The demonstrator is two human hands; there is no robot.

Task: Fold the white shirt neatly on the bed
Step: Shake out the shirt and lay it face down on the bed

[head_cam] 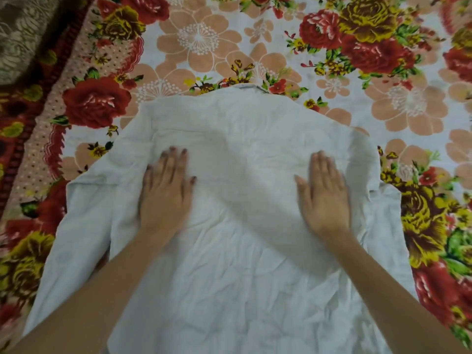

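The white shirt (242,226) lies spread on the bed, back side up, with its collar at the far end and many creases across it. One sleeve trails down the left side, and the right sleeve is bunched along the right edge. My left hand (166,192) rests flat on the shirt's left half, palm down, fingers slightly apart. My right hand (323,192) lies flat on the right half, fingers together. Neither hand holds any cloth. Both hands are slightly blurred.
The floral bedsheet (383,72) with red, yellow and peach flowers surrounds the shirt on all sides. Its red patterned border (51,80) runs diagonally at the left. A grey-green patterned cloth (20,29) lies in the far left corner.
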